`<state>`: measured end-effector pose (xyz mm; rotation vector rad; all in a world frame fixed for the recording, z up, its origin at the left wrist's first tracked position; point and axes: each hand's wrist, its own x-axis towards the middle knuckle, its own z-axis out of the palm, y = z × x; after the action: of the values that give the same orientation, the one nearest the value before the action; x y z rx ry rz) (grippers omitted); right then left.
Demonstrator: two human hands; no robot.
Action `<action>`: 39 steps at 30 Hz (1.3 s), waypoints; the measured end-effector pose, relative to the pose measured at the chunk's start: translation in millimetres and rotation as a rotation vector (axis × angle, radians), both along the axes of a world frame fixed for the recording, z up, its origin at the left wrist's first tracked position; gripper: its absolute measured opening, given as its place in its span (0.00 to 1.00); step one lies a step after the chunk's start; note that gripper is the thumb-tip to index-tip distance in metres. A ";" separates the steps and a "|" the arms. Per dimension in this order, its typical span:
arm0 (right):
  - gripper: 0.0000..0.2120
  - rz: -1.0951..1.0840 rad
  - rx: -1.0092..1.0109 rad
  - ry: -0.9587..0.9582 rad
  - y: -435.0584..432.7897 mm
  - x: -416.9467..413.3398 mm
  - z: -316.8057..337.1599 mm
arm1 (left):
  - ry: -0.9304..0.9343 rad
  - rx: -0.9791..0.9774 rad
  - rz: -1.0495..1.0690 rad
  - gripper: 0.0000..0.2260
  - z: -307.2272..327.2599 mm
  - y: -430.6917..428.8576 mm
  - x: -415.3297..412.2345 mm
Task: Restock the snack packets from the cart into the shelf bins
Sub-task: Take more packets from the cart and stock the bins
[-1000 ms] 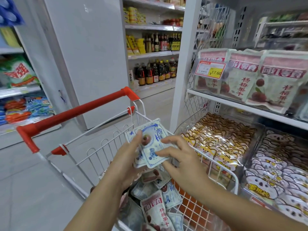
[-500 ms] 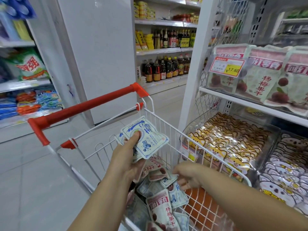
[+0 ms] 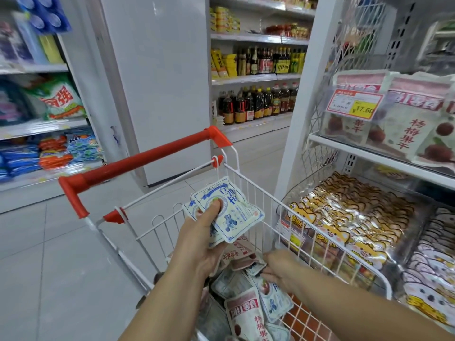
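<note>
My left hand (image 3: 199, 239) holds a small stack of white-and-blue snack packets (image 3: 231, 212) above the white wire cart (image 3: 248, 193), thumb pressed on the top one. My right hand (image 3: 280, 269) reaches down into the cart, its fingers on a white-and-blue packet (image 3: 256, 268) in the pile. More packets lie in the cart, some white-and-blue (image 3: 273, 301), some pink-topped (image 3: 248, 316). To the right, a clear shelf bin (image 3: 344, 217) holds yellow cartoon packets and another bin (image 3: 433, 262) holds pale purple ones.
The cart's red handle (image 3: 138, 166) crosses the middle. The upper right shelf (image 3: 369, 153) carries large pink-topped bags and a price tag (image 3: 354, 104). Bottles fill shelves (image 3: 256, 102) behind; detergent bags (image 3: 59, 99) line the left shelves. Grey tiled floor lies left of the cart.
My right hand left the stack in my left hand and dropped into the cart onto the packet pile. The left hand kept the stack raised.
</note>
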<state>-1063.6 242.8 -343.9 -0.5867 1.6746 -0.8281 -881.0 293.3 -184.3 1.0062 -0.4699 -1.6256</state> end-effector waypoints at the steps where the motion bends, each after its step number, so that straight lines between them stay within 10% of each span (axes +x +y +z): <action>1: 0.06 0.001 -0.025 0.009 -1.0 -1.2 0.6 | -0.002 -0.007 -0.001 0.14 0.9 0.8 -0.2; 7: 0.07 -0.027 -0.191 0.129 1.9 -14.6 18.8 | -0.028 -0.046 0.003 0.14 5.3 3.7 -1.8; 18: 0.04 0.146 0.184 -0.027 28.6 13.0 13.2 | -0.015 -0.050 0.028 0.11 9.6 11.5 -1.2; 39: 0.11 0.064 -0.227 -0.020 25.4 15.0 50.0 | -0.039 -0.074 0.045 0.10 7.3 7.5 0.9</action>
<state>-1048.7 268.2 -293.8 -0.7809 1.5465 -0.9814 -880.2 300.8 -177.0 0.9872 -0.5267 -1.5403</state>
